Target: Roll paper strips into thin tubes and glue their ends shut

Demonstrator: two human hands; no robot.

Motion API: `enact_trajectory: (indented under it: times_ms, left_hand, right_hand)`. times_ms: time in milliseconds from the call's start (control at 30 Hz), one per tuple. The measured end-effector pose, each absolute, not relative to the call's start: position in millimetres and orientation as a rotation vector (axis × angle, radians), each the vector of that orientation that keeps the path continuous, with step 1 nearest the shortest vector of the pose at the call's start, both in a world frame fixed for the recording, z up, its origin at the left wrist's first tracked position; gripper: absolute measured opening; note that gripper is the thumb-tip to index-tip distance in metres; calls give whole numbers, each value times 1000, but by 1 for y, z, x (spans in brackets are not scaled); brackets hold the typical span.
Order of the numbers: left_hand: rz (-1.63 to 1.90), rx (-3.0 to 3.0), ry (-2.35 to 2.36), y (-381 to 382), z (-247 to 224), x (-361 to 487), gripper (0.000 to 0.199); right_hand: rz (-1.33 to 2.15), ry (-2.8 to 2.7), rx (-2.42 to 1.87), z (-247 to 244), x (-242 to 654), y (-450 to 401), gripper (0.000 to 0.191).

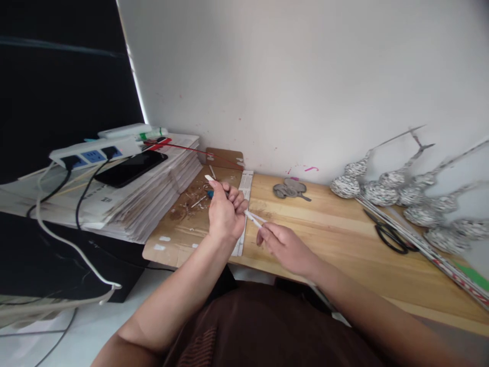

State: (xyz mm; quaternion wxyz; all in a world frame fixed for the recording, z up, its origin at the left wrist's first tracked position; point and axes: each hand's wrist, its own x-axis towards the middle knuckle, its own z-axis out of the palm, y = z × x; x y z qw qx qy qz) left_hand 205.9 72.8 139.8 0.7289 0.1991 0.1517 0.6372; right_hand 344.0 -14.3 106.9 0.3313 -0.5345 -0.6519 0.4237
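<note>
Brown shirt (263, 326) nearest; left fingers (234, 194), right fingers (268, 235) closed on white strips (253, 218); wooden table (324, 224); pale wall (267, 76).

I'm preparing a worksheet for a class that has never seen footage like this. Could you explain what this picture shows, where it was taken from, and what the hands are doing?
There is no machine here: a camera worn on a person's head looks forward and down at two bare hands. The left hand and right hand hold thin white material between them; whether it is one strip or several is unclear.

On the wooden table lie cardboard with scraps, a grey object, black-handled scissors and, to the right, speckled gourd-like shapes. At left, a paper stack carries a phone and power strip.
</note>
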Motion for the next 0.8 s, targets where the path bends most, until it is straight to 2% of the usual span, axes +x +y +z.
enact_trajectory:
  times_ms: [67, 100, 133, 233, 300, 433, 467, 500, 633, 667, 700, 800]
  left_hand:
    - [1399, 442, 329, 72, 141, 206, 40]
    - [1400, 441, 327, 72, 141, 206, 39]
    - [1405, 438, 326, 72, 142, 206, 39]
    - [1422, 429, 324, 73, 142, 206, 40]
    - [1416, 422, 321, 74, 141, 206, 41]
    - [1381, 414, 300, 74, 140, 205, 40]
    - [1379, 414, 297, 74, 140, 205, 40]
    - [1383, 414, 296, 74, 140, 205, 39]
    - [1408, 414, 309, 75, 141, 206, 39]
    - [1408, 414, 311, 76, 141, 207, 40]
    - [1405, 415, 315, 75, 142, 207, 40]
    - [1392, 415, 328, 75, 145, 208, 40]
  right_hand:
    - [1608, -1584, -1219, 107, 345, -12, 45]
    - [1726, -1541, -1165, 109, 345, -11, 47]
    - [1712, -1538, -1164, 110, 345, -10, 45]
    - [1145, -1653, -1323, 115, 341, -8, 36]
    - [977, -1682, -1352, 115, 338, -6, 34]
    - [1588, -1570, -1234, 111, 340, -1, 45]
    - [1620, -1577, -1226, 110, 341, -1, 45]
    - [1529, -1632, -1248, 110, 341, -1, 43]
    - [665, -1845, -1420, 112, 338, -3, 34]
    - [625, -1833, -1439, 113, 339, -3, 35]
    - [728, -1811, -1437, 113, 339, -3, 38]
    - [1488, -1696, -1248, 115, 342, -1, 46]
